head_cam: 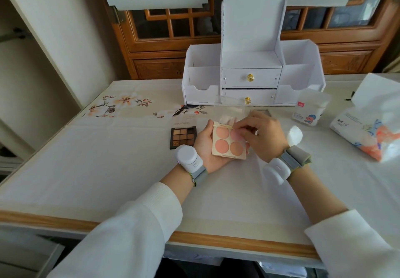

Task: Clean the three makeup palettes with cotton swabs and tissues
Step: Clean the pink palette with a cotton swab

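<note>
Item in hand: blush palette (pixel 225 145), four round peach pans in a pale frame, lying open and slightly tilted on the palm of the left hand (pixel 203 145), whose fingers curl up round its far edge and grip it above the desk (pixel 108 158). Right hand (pixel 264 134): fingers bunched together over the upper right pan; whether they pinch a swab or a scrap of tissue cannot be told. Step judged in hand: wiping the frame and pan rims of this first palette. Advice: work along the borders between pans, light pressure, powder cakes untouched, left hand keeping the palette level. Awaiting: brown eyeshadow palette (pixel 183 137), flat on the desk just left of the left hand; a third, greyish palette (pixel 260 112), partly hidden beyond the right hand. Supplies: cotton swab box (pixel 309 110) and tissue pack (pixel 365 132) to the right, within reach; crumpled tissue (pixel 294 134) just beside the right wrist. White drawer organizer (pixel 251 78) stands behind, well apart. Room: broad bare desk surface lies toward the person and to the left; the front edge is well apart from the work.
</note>
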